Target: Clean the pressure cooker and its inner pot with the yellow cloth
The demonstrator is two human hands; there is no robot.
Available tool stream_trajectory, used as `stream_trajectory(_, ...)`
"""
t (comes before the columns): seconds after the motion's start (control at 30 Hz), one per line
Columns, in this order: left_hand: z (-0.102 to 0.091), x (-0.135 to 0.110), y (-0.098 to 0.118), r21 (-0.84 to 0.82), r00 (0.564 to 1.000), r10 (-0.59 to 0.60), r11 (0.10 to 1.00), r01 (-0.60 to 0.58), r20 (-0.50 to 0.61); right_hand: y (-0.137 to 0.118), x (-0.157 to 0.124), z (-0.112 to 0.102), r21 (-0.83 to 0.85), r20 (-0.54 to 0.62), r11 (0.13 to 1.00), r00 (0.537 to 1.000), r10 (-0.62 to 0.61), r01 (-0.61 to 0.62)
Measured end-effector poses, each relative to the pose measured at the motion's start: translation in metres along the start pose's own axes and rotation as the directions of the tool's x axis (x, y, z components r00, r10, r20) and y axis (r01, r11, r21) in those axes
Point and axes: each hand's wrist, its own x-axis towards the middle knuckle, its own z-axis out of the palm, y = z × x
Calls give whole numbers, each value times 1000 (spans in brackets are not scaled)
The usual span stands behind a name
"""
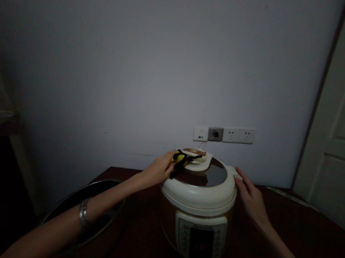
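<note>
A cream and brown electric pressure cooker [198, 208] stands on a dark wooden table [294, 233], its control panel facing me. My left hand [158, 170] reaches to the left of the lid's top and is closed on a yellow and black object [180, 160] lying by the lid handle [196, 158]. My right hand [251, 200] rests flat against the right rim of the lid, fingers stretched out, holding nothing. A bracelet sits on my left wrist.
A large dark metal basin [68, 206] lies on the table's left, under my left forearm. A row of wall sockets [224, 134] is on the grey wall behind the cooker. A pale door [335, 146] stands at the right.
</note>
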Motion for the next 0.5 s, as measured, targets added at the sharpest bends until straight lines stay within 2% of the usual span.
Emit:
stream_trajectory(0.07,-1,-1,-11,2,999,37,999,-37,-9,1,0,0,-3,-1,1000,1000,-19,19)
stream_trajectory(0.2,-1,15,-42,6,1000,-22,1000,22,19,0,-1,1,4,-1,999,999,-37,37)
stream_trajectory(0.33,15,61,-68,-120,980,-71,988,94,184,0,-1,2,14,1,1000,1000,-23,23)
stream_trajectory(0.4,29,88,-74,-202,958,-93,968,152,272,0,-1,2,14,-5,1000,1000,-28,28)
stream_trajectory(0.5,48,123,-76,-264,920,-65,948,177,386,0,-1,3,14,-10,999,999,-39,39)
